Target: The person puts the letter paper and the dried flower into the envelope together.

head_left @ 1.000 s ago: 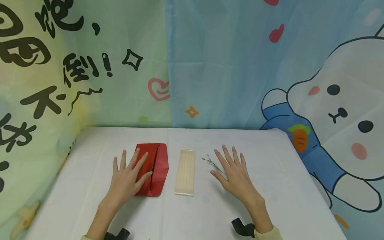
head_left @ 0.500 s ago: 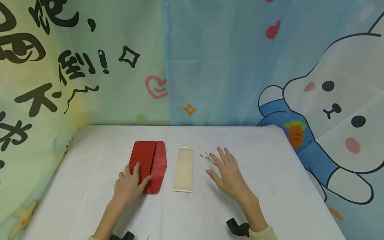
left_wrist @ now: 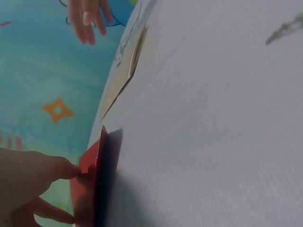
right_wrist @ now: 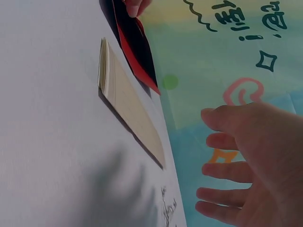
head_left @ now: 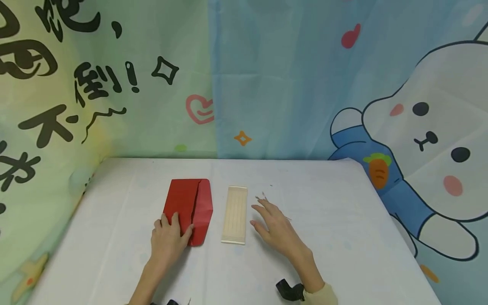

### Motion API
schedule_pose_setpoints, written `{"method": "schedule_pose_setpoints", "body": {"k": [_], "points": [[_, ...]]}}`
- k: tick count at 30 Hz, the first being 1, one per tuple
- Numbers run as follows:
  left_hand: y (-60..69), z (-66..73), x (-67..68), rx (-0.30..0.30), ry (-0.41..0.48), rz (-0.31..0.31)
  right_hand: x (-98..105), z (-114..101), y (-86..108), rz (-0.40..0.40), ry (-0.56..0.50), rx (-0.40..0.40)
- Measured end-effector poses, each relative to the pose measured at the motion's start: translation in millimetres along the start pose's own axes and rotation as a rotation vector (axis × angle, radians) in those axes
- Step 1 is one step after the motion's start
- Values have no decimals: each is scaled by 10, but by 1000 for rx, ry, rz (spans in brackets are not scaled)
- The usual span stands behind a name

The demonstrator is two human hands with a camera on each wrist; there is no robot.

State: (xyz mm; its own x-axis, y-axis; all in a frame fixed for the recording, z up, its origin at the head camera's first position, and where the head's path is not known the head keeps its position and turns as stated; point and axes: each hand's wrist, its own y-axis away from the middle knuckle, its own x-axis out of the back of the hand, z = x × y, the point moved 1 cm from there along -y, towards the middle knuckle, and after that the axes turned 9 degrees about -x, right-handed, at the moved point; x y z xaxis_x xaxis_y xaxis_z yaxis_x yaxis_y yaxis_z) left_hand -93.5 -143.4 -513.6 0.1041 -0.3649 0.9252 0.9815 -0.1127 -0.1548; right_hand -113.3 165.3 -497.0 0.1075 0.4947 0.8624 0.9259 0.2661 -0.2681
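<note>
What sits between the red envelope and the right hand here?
In the head view, a beige ribbed panel lies between the red envelope and the right hand.

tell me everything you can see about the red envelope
The red envelope looks like paper or thin card and lies on the white table, left of a pale panel. A lighter red flap runs along its right side, with a dark line along the flap's edge. The left hand touches its near part. Its contents can't be seen.
</note>
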Motion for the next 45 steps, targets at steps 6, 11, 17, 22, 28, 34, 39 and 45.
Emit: {"method": "schedule_pose_setpoints", "body": {"k": [6, 11, 17, 22, 28, 34, 39, 45], "points": [[-4, -31, 21, 26, 24, 41, -137, -176, -131, -68, -38, 35], [-2, -59, 41, 42, 45, 38, -276, -336, -227, -119, -30, 86], [45, -106, 56, 57, 58, 23, -435, -566, -343, -181, -19, 181], [43, -116, 49, 58, 71, 38, -529, -715, -470, -217, -18, 220], [36, -91, 1, 40, 79, 41, -631, -827, -584, -308, -23, 177], [120, -42, -74, 34, 75, 12, -819, -876, -498, -385, 9, 157], [87, -39, -58, 36, 81, 24, -900, -879, -487, -353, 33, 190], [-45, -68, 49, 45, 86, 26, -932, -881, -588, -263, 42, 218]]}}
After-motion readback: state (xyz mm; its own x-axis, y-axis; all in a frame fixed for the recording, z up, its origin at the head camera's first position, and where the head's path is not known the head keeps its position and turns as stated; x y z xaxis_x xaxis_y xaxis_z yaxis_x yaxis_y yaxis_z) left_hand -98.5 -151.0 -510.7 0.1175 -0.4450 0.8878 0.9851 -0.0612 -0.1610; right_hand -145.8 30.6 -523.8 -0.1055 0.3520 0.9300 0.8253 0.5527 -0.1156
